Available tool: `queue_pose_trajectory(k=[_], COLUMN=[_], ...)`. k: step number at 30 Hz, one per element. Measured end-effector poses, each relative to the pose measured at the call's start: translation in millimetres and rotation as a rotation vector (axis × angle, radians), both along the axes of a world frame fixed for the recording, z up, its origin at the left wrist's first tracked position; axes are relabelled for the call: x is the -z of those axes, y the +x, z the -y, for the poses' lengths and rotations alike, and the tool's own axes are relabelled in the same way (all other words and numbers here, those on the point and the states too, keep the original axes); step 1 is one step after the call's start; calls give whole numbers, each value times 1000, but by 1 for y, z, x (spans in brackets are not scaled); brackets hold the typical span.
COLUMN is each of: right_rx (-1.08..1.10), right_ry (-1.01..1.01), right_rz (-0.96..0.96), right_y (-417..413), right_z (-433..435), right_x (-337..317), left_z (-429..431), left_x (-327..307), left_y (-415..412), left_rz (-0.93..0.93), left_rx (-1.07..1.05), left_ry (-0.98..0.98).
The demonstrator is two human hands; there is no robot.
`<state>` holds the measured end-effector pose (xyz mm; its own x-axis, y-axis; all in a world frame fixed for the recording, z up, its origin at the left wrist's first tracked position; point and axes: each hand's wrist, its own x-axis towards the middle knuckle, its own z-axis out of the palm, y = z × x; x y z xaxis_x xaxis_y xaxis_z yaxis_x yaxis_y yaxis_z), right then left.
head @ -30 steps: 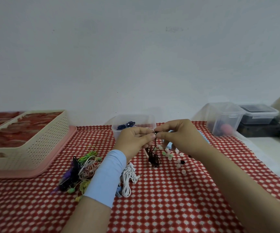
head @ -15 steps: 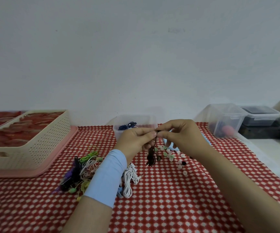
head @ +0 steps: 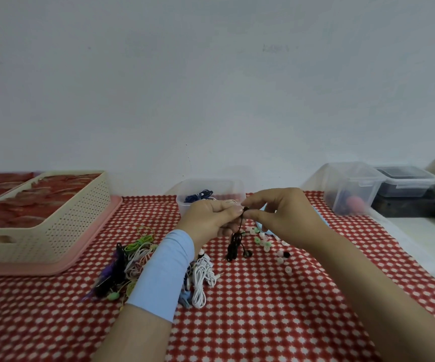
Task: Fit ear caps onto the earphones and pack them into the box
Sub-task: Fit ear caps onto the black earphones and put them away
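The left hand (head: 211,218) and right hand (head: 287,218) meet fingertip to fingertip above the middle of the table (head: 263,322). Both pinch the top of a black earphone (head: 236,244), whose bundled cord hangs below them. Loose ear caps (head: 264,242) lie scattered under the right hand. The clear box (head: 234,190) stands behind the hands at the table's back edge. A pile of coloured earphones (head: 132,259) lies further left.

Black earphones (head: 234,246) dangle over scattered ear caps (head: 264,242) near clear box (head: 237,194).

Red-and-white checked tablecloth (head: 263,309), black earphones (head: 234,244)
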<state>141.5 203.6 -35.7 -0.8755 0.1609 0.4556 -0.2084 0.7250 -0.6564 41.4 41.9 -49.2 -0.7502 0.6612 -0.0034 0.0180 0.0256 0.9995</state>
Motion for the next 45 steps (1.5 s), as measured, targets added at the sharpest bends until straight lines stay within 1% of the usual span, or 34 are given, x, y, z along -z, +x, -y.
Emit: queue_pose_trajectory(k=[2,7,10,13,20,26,30,38,41,45], right_rx=[0,-32,-37,-70,-70,-98,-122,-79,-83,-87], right_ry=[5,-222,-315,-360,-460,-501,-481,-448,-471,-526], right_rz=[15,30,59,56,109,178,191,11,40,66], right_y=[-2,-4,-6,-3,1,2,4,-1,-2,-1], right_z=[-1,5,7,5,2,-1,-3,10,9,2], right_x=[0,6,8,4,-4,-5,-5,2,1,-1], left_z=[1,2,2,3,7,12,12,5,4,3], left_x=[0,0,1,0,-4,-9,-11,-10,-9,-8], left_y=[-1,-1,0,-1,-1,-1,-1,4,4,7], left_rz=[-36,-11,-10,-23,-16,-100,-163,-85,-49,-38], left_rx=[3,25,8,-11,-18,6,-13,-46,-65,-38], left_ry=[-36,0,25,27,65,14,-32,-3,27,57])
